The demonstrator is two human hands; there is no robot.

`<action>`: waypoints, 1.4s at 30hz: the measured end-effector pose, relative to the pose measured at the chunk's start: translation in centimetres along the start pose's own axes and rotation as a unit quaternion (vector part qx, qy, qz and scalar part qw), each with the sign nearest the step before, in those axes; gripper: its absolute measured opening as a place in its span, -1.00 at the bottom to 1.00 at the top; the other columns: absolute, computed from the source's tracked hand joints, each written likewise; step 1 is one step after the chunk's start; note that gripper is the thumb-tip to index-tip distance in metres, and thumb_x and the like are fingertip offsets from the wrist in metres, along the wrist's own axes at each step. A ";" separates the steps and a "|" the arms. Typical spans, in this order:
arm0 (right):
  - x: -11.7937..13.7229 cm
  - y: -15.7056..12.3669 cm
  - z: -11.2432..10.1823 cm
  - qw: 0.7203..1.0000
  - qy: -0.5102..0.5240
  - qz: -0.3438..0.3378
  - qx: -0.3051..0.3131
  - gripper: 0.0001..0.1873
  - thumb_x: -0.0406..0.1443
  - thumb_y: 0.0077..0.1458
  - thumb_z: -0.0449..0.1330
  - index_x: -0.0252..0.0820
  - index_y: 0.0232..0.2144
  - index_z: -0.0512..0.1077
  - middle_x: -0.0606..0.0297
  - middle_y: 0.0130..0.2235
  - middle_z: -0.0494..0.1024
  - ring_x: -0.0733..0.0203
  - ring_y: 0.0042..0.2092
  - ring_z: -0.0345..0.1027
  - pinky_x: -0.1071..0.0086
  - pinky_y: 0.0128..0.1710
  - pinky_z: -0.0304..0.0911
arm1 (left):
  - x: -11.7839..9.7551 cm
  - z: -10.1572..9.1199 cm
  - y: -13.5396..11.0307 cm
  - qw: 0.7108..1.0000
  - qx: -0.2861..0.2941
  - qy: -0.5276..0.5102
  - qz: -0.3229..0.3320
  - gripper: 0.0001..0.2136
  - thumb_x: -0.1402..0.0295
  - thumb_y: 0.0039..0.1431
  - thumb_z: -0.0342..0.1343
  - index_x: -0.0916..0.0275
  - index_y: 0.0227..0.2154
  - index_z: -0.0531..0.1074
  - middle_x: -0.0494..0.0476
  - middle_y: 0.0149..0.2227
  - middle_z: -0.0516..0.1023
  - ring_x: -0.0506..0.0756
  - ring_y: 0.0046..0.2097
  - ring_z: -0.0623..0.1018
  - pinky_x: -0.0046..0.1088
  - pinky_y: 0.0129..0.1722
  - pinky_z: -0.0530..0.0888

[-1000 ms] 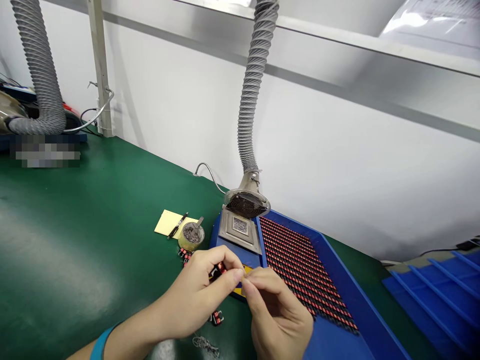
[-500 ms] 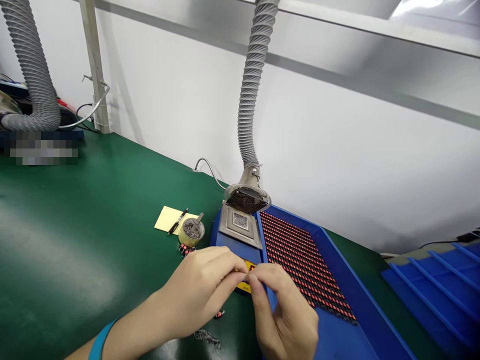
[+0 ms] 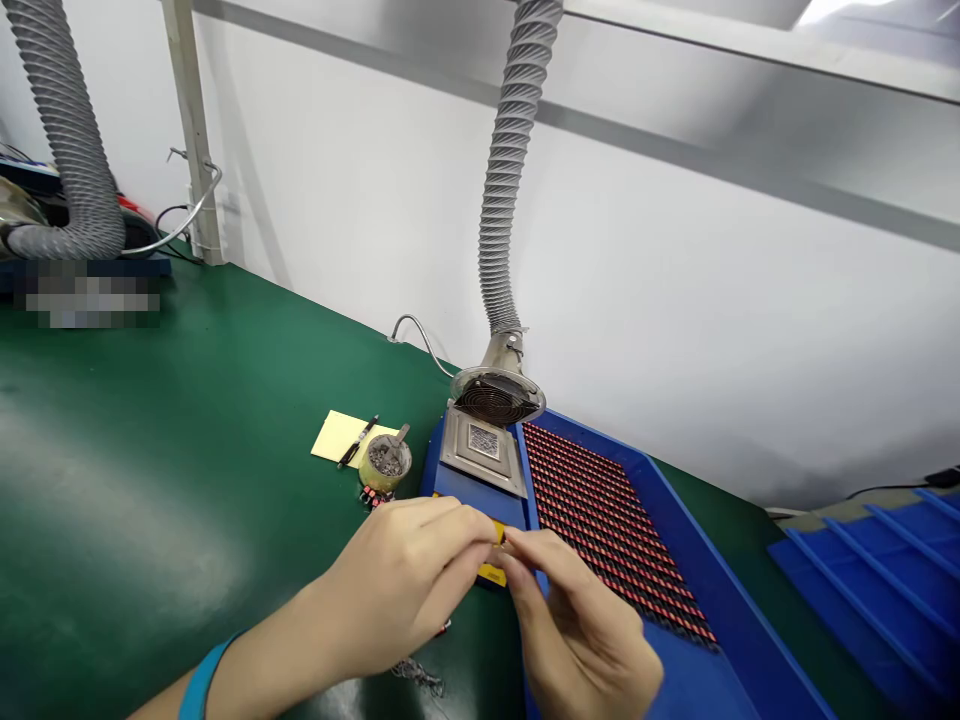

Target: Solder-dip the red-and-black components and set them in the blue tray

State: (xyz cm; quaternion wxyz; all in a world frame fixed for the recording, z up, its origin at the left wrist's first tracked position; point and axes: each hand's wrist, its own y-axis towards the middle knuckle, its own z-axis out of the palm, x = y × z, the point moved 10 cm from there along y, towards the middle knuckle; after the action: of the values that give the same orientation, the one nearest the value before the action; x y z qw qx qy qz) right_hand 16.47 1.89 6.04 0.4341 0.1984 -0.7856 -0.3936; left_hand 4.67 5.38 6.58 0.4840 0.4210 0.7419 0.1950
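The left hand and right hand met in narrow pinches, their hold hidden, over a green workbench, left of a blue tray.

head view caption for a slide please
Left hand and right hand pinch a yellow piece beside a blue tray of red parts

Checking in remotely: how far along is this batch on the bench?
Done: rows of red-and-black components already fill the blue tray. In hand: the left hand and right hand pinch a small item, mostly hidden, over the blue bench unit. Left: a few loose components lie on the green mat beside the metal tin.
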 end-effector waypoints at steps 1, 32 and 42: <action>0.7 0.0 0.2 0.999 -0.023 -0.030 0.004 -0.59 -0.58 0.05 0.20 -0.05 -0.13 0.50 0.31 -0.32 0.59 0.21 -0.32 0.45 0.37 -0.30 0.35 | -0.1 -0.1 0.0 1.000 -0.002 0.002 0.005 -0.84 0.51 0.33 -0.09 0.28 -0.31 0.38 0.01 -0.44 0.49 -0.04 -0.44 0.43 -0.59 -0.40 0.35; 0.1 0.4 0.2 0.998 0.055 -0.019 0.012 -0.66 -0.56 0.07 0.20 -0.07 -0.17 0.50 0.29 -0.31 0.58 0.17 -0.23 0.47 0.32 -0.23 0.37 | -0.7 -0.4 0.2 0.999 -0.017 0.011 0.027 -0.82 0.48 0.35 -0.10 0.28 -0.32 0.39 -0.02 -0.48 0.45 -0.06 -0.46 0.40 -0.61 -0.42 0.34; -3.3 -0.8 2.4 0.947 0.222 0.226 0.041 -0.55 -0.24 0.31 -0.01 -0.15 -0.65 0.28 0.42 -0.69 0.25 0.34 -0.62 0.17 0.46 -0.61 0.18 | -2.9 0.1 -0.5 0.965 -0.068 0.214 0.136 -0.63 0.51 0.35 -0.25 0.26 -0.49 0.38 0.00 -0.62 0.34 0.03 -0.57 0.24 -0.41 -0.58 0.16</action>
State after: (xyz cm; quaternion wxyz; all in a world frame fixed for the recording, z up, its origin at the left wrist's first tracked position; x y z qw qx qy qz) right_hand 16.25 4.67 2.94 0.6670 0.1157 -0.7089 -0.1980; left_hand 5.00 2.72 7.80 0.3100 0.4322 0.7494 0.3944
